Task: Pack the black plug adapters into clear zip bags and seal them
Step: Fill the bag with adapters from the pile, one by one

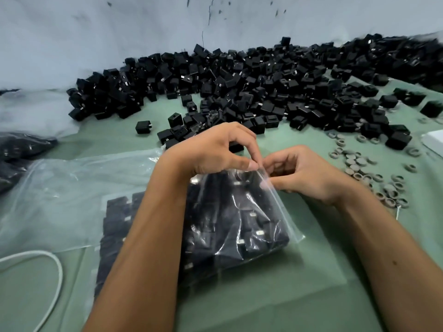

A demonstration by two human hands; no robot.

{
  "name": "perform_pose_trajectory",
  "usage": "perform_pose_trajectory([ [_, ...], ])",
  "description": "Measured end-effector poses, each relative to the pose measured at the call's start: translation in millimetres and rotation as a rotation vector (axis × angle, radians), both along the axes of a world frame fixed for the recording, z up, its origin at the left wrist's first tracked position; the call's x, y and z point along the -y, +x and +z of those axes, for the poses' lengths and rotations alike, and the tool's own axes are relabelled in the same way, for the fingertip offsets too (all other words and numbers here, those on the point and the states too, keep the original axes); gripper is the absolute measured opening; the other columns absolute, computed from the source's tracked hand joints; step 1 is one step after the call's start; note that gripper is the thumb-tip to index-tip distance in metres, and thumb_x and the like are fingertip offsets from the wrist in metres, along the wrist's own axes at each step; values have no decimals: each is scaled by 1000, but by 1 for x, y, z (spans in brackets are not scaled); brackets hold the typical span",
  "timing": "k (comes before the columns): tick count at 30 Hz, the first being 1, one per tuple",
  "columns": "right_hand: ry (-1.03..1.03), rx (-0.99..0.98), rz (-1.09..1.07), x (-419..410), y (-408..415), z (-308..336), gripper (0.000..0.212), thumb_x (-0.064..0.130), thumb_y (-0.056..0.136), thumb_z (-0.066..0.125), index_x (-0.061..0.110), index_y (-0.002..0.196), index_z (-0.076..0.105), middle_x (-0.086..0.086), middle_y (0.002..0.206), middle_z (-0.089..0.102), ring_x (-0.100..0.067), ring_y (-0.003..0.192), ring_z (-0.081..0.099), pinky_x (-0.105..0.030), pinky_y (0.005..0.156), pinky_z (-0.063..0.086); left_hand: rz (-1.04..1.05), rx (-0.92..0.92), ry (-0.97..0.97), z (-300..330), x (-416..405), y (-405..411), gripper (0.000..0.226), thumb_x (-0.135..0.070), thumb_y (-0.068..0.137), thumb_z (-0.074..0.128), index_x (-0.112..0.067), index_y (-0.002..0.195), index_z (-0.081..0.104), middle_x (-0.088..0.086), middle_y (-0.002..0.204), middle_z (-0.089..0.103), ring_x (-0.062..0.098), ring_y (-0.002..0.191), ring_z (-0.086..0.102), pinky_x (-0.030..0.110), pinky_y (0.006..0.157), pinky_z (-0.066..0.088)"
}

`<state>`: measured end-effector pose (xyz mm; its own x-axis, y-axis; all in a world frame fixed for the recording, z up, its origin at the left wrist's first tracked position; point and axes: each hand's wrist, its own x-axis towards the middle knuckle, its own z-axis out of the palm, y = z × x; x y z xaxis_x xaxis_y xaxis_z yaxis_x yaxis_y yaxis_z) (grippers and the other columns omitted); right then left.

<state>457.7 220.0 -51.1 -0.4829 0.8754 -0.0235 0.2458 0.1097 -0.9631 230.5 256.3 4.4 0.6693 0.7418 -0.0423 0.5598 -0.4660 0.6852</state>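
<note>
A clear zip bag filled with black plug adapters is held upright on the green table, in the middle of the view, just in front of the person. Its top edge is pinched from both sides: the left hand is curled, with thumb and forefinger pressed together on the bag's upper rim, and the right hand is curled as well, its fingertips gripping the same rim just beside the left thumb. The two hands are nearly touching at the seal. Whether the zip is fully closed cannot be told. Behind the left forearm, a flat pack of more adapters is seen lying on the table, partly hidden by the arm. To its left, a large loose sheet of clear plastic is spread out, and a white cord is looped near the lower left corner. Beyond the hands, a big heap of loose adapters is piled along the pale wall. To the right, small grey rings are scattered across the table, well apart from the bag.
</note>
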Motion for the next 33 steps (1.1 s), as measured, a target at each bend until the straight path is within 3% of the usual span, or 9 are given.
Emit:
perform_pose_trajectory([
  [2,0,-56,-1,1,-5,-3,23,18,78,85,15,100,80,-19,93,76,-38,74,57,-43,70,42,-21,46,10,-1,-1,2,10,-22,85,81,-31,89,79,-10,135,57,-5,129,46,37,120,28],
  [5,33,-76,-26,0,-5,-8,16,21,77,85,17,93,81,-10,82,75,-28,69,52,-32,59,38,-46,74,30,-3,-1,4,8,-18,85,81,-24,91,80,-2,130,62,-8,121,50,12,110,33],
  [8,48,-88,-5,0,-7,-11,19,17,80,84,11,97,81,-18,89,77,-38,70,61,-46,62,49,-54,102,57,-4,1,4,7,-16,86,80,-18,92,81,6,127,65,-6,117,52,-5,91,31],
  [9,45,-97,16,1,-10,-11,20,14,80,83,7,99,80,-19,92,77,-42,75,68,-50,67,55,-56,116,69,-5,1,4,7,-15,86,80,-16,93,81,8,125,65,-4,116,52,-5,91,31],
  [13,84,-97,74,3,-17,-13,21,11,80,82,-2,96,77,-12,89,79,-21,79,76,-25,72,59,-68,138,121,-7,0,8,9,-15,85,81,-11,92,81,16,117,69,7,115,55,4,95,35],
  [19,109,-81,66,6,-23,-10,37,19,72,90,6,104,77,-17,98,78,-35,89,76,-38,84,63,-84,151,142,-8,-2,8,8,-13,85,81,-9,92,81,18,114,70,12,114,57,4,94,36],
  [25,83,-113,71,7,-25,-11,33,15,74,88,5,104,78,-9,99,80,-25,89,78,-26,77,60,-79,156,143,-8,-2,7,8,-11,85,80,-7,92,81,19,114,70,12,110,59,0,92,35],
  [29,98,-97,63,5,-24,-13,36,15,76,90,8,109,77,-10,102,79,-28,92,77,-37,84,62,-77,162,135,-9,-2,7,8,-11,86,80,-7,92,80,18,115,70,9,109,59,0,92,35],
  [33,75,-74,99,6,-23,-12,45,16,76,90,15,118,75,-3,108,78,-19,101,75,-30,91,57,-85,165,125,-8,-3,6,9,-13,86,79,-8,93,80,17,115,70,10,112,58,2,93,37],
])
